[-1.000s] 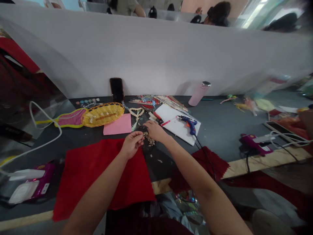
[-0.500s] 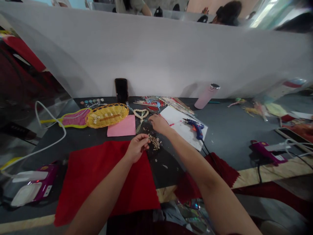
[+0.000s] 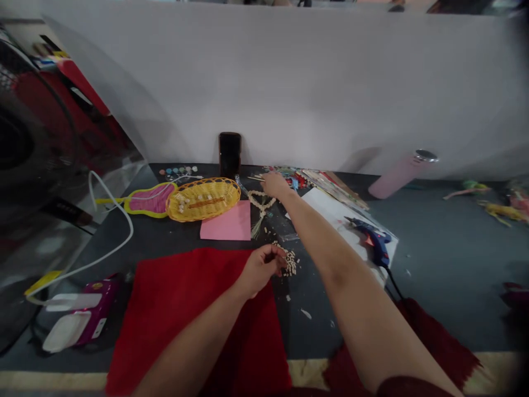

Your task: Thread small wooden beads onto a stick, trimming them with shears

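Note:
My left hand (image 3: pixel 261 268) hovers over the right edge of a red cloth (image 3: pixel 177 298), its thumb and fingertips pinched together. Whatever they hold, if anything, is too small to make out. Just beyond those fingertips lies a heap of small pale pieces (image 3: pixel 291 263). My right hand (image 3: pixel 276 186) reaches to the back of the table, at some thin sticks (image 3: pixel 255 178) beside a colourful pile of craft bits (image 3: pixel 295 179). Its fingers are partly hidden and blurred. Between the hands lies a heart-shaped loop of pale beads (image 3: pixel 261 201) with a tassel.
A yellow woven basket (image 3: pixel 204 207) overlaps a pink paper pad (image 3: pixel 227 223). A phone (image 3: pixel 230 154) leans on the white partition (image 3: pixel 289 88). To the right are a blue glue gun (image 3: pixel 374 240) on white paper (image 3: pixel 330 215) and a pink tumbler (image 3: pixel 399 176).
My right hand has moved from near the bead loop back to the sticks. My left hand stays pinched by the heap. The view has turned left and tilted down.

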Action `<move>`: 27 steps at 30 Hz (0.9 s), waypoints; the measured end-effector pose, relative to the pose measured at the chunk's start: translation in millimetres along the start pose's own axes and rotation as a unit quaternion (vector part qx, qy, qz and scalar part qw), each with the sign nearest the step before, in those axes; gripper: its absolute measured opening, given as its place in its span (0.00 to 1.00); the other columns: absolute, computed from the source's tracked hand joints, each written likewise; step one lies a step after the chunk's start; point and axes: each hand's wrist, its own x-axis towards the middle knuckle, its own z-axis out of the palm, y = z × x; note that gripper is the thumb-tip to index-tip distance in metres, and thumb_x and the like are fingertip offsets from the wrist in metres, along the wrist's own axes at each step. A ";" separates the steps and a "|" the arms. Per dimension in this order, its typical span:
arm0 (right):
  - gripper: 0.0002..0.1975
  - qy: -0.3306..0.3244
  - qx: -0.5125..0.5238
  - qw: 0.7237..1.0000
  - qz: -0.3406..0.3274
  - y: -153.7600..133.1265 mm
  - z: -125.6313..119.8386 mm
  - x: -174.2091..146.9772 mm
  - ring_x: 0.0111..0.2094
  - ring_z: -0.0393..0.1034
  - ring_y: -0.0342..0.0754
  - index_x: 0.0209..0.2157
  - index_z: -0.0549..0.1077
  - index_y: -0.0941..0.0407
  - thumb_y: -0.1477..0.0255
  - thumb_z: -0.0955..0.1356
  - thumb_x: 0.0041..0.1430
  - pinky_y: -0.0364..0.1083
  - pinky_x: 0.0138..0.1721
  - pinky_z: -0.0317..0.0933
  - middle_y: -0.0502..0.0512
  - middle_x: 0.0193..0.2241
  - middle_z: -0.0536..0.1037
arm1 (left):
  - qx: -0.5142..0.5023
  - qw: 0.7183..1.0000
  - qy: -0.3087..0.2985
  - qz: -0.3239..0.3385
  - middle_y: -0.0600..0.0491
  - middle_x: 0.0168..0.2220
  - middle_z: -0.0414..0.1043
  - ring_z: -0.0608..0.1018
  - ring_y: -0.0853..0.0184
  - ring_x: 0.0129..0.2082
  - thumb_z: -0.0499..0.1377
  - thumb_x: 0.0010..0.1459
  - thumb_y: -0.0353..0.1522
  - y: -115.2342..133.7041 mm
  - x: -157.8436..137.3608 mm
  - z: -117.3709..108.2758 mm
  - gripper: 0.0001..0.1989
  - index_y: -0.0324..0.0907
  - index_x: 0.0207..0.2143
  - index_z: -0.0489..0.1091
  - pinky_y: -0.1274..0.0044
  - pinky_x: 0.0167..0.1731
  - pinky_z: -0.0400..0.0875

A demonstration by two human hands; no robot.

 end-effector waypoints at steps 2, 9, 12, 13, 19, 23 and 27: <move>0.15 -0.002 -0.003 1.000 0.012 -5.6 7.5 8.6 0.48 0.63 0.54 0.44 0.69 0.64 0.72 0.62 0.57 0.51 0.50 0.52 0.67 0.43 0.72 | -0.004 1.000 0.003 -0.002 0.53 0.27 0.67 0.69 0.73 0.26 0.60 0.49 0.32 1.5 0.0 0.6 0.09 0.36 0.33 0.67 0.81 0.25 0.64; 0.14 0.024 -0.001 0.999 0.045 -7.8 15.4 14.1 0.50 0.60 0.57 0.44 0.70 0.65 0.78 0.60 0.57 0.52 0.47 0.56 0.72 0.45 0.69 | 0.003 0.999 0.020 -0.026 0.54 0.25 0.68 0.67 0.75 0.22 0.60 0.48 0.33 8.7 0.1 3.8 0.10 0.36 0.31 0.67 0.80 0.23 0.63; 0.14 0.048 0.013 0.998 0.043 -7.1 14.6 11.3 0.50 0.59 0.57 0.41 0.71 0.64 0.81 0.58 0.57 0.52 0.46 0.56 0.71 0.44 0.69 | 0.007 0.999 0.022 -0.030 0.54 0.25 0.68 0.66 0.76 0.21 0.60 0.47 0.34 10.7 0.4 4.3 0.10 0.36 0.31 0.67 0.80 0.23 0.62; 0.15 0.059 0.020 0.997 0.039 -7.3 14.2 10.6 0.50 0.59 0.57 0.41 0.71 0.64 0.81 0.57 0.57 0.53 0.46 0.56 0.71 0.43 0.70 | 0.009 0.999 0.022 -0.030 0.54 0.25 0.68 0.66 0.75 0.21 0.60 0.47 0.35 10.8 0.7 4.2 0.11 0.37 0.31 0.67 0.80 0.23 0.62; 0.12 0.167 0.101 0.981 -0.017 -7.3 -5.6 8.1 0.46 0.61 0.51 0.42 0.66 0.60 0.79 0.56 0.59 0.52 0.49 0.54 0.63 0.41 0.71 | 0.006 1.000 0.011 -0.004 0.54 0.26 0.67 0.69 0.72 0.26 0.62 0.46 0.36 13.5 0.3 3.7 0.12 0.37 0.32 0.68 0.81 0.23 0.63; 0.13 0.260 0.180 0.948 -0.048 1.1 -37.4 -19.7 0.44 0.63 0.48 0.46 0.61 0.58 0.76 0.55 0.62 0.49 0.46 0.58 0.59 0.41 0.70 | 0.011 0.999 0.032 -0.013 0.54 0.25 0.67 0.69 0.73 0.26 0.63 0.44 0.37 19.8 -2.4 5.5 0.15 0.37 0.34 0.70 0.82 0.23 0.63; 0.17 0.271 0.380 0.880 -0.087 12.3 -59.7 -94.0 0.35 0.66 0.45 0.52 0.54 0.54 0.72 0.58 0.61 0.46 0.36 0.63 0.54 0.36 0.71 | 0.032 0.999 0.040 -0.008 0.54 0.25 0.68 0.68 0.75 0.23 0.63 0.44 0.37 22.9 -4.5 8.0 0.14 0.37 0.31 0.70 0.82 0.22 0.63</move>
